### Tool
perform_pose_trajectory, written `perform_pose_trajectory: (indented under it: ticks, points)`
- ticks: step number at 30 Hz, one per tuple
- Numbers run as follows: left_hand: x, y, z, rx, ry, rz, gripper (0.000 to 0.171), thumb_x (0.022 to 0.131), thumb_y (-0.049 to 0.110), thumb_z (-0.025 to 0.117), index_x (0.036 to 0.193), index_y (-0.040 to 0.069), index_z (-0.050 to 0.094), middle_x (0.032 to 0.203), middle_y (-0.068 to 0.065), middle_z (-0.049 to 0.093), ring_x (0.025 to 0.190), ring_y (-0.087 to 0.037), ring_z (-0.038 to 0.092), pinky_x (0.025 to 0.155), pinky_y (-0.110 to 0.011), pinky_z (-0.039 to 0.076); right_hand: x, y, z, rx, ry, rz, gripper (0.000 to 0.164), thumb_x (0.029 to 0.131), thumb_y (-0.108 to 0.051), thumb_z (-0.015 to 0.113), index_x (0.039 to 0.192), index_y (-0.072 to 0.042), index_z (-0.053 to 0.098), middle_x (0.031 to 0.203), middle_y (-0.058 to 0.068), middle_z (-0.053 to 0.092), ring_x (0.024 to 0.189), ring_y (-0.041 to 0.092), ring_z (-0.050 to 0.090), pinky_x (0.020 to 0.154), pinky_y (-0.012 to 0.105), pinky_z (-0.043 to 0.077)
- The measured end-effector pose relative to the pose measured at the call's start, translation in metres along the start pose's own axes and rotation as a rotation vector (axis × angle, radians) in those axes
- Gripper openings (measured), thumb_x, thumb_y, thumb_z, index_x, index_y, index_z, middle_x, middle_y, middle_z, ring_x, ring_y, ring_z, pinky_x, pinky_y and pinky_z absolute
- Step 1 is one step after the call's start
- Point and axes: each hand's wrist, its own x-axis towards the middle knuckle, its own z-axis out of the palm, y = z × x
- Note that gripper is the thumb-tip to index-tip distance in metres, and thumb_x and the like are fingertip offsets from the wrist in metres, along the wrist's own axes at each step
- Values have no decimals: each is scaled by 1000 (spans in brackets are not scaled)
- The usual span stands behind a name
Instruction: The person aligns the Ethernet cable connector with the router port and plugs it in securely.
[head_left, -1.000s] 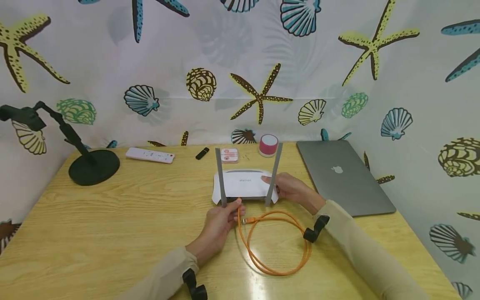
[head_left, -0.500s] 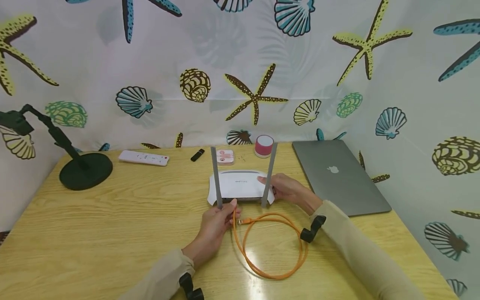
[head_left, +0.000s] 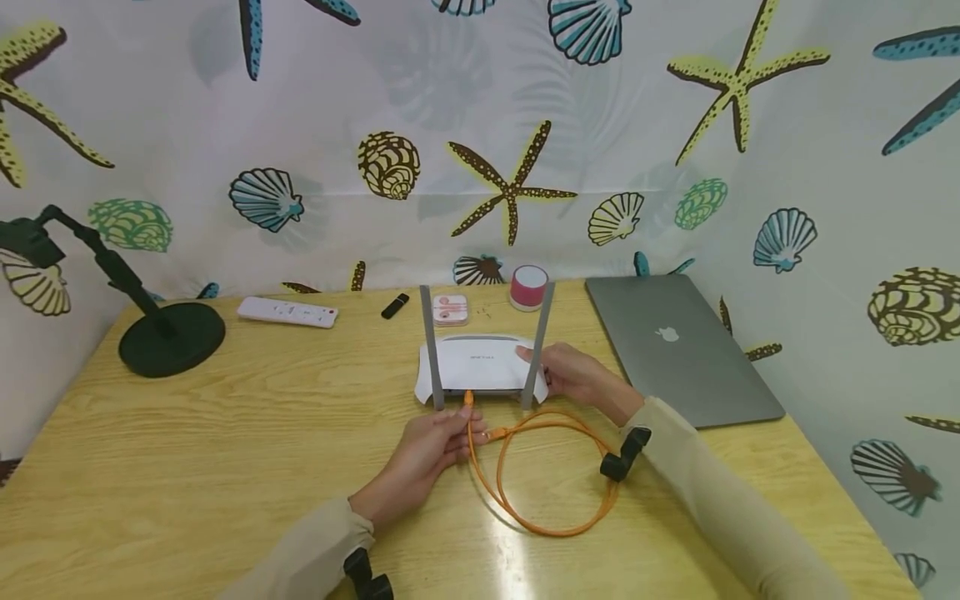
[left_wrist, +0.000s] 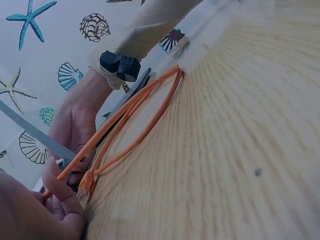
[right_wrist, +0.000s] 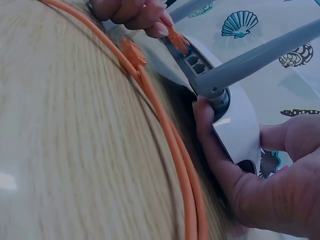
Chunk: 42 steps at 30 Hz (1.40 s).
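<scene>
A white router (head_left: 480, 367) with two grey antennas stands on the wooden table, its port side facing me. My right hand (head_left: 577, 375) grips its right end, thumb on top and fingers underneath. An orange Ethernet cable (head_left: 551, 532) lies looped in front of it. One of its plugs (right_wrist: 177, 41) sits in the blue port, beside dark open ports (right_wrist: 197, 64) in the right wrist view. Just behind that plug, my left hand (head_left: 427, 454) holds the cable between thumb and fingers. The cable's other plug (head_left: 497, 434) lies loose by the left fingertips.
A grey laptop (head_left: 678, 350) lies closed on the right. Along the back are a white remote (head_left: 287, 312), a black USB stick (head_left: 394, 306), an earphone case (head_left: 450, 310) and a pink-and-white round container (head_left: 528, 288). A dark desk lamp (head_left: 171, 339) stands at left.
My left hand has slid back from the router along the cable, and the plug at the port now shows. The right hand keeps its grip. The head view has shifted slightly.
</scene>
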Motion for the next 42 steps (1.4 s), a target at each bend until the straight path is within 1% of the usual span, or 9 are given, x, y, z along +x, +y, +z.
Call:
perform_pose_trajectory:
  ticks: [8, 12, 20, 24, 27, 30, 32, 36, 42]
  points:
    - [-5, 2, 12, -15, 95, 39, 32, 100, 18, 57, 115, -8, 65, 86, 0, 74, 73, -5, 67, 64, -18, 49, 2, -1, -8, -29, -76, -20, 34, 102, -30, 52, 78, -6, 53, 66, 5, 66, 63, 17, 69, 59, 31, 58]
    - [-9, -1, 19, -13, 103, 53, 31, 99, 15, 57, 113, -11, 64, 79, 3, 71, 69, -4, 64, 63, -18, 49, 1, 1, -12, -56, -103, -25, 36, 102, -28, 53, 72, -8, 52, 62, 5, 66, 62, 18, 69, 60, 34, 59]
    - [-10, -1, 23, 2, 105, 69, 32, 98, 15, 57, 113, -12, 64, 81, 1, 73, 68, -4, 65, 64, -18, 51, -4, 1, -15, -66, -136, -31, 38, 103, -27, 51, 69, -9, 54, 62, 5, 67, 64, 19, 71, 61, 33, 59]
    - [-8, 4, 16, 42, 91, 65, 33, 99, 22, 58, 114, -7, 65, 86, 0, 73, 73, -7, 67, 67, -22, 50, -3, -1, -10, -41, -100, -20, 37, 103, -30, 50, 74, -8, 55, 65, 5, 66, 66, 19, 71, 62, 31, 59]
    - [-6, 14, 8, 101, 84, 78, 34, 97, 27, 61, 111, -3, 67, 89, -1, 72, 75, -10, 67, 69, -24, 48, 2, -3, -5, 15, -53, -20, 33, 104, -32, 49, 85, -5, 56, 72, 6, 65, 71, 21, 72, 68, 33, 59]
    - [-8, 20, 1, 162, 61, 91, 33, 95, 26, 64, 110, -3, 68, 89, -4, 72, 75, -11, 66, 70, -26, 48, 7, -4, 0, 50, -16, -23, 30, 103, -32, 50, 92, -4, 56, 77, 6, 64, 74, 20, 70, 71, 34, 58]
    - [-9, 20, -3, 202, 26, 98, 31, 95, 22, 65, 111, -4, 67, 89, -5, 73, 75, -11, 68, 70, -26, 51, 9, -5, 1, 28, 2, -16, 30, 103, -31, 51, 91, -4, 57, 76, 4, 63, 72, 18, 67, 68, 32, 57]
    - [-10, 20, -8, 246, -17, 141, 26, 94, 13, 64, 110, -8, 65, 92, -13, 75, 74, -13, 71, 69, -28, 58, 9, -11, 1, -40, 40, -10, 33, 100, -31, 56, 80, -6, 58, 69, 3, 62, 66, 14, 62, 60, 28, 52]
    - [-8, 18, -16, 270, -43, 166, 23, 94, 4, 61, 108, -14, 63, 82, -16, 72, 62, -12, 67, 63, -33, 60, 4, -17, 2, -159, 104, -16, 35, 97, -29, 61, 69, -9, 57, 63, -1, 59, 63, 11, 54, 61, 25, 48]
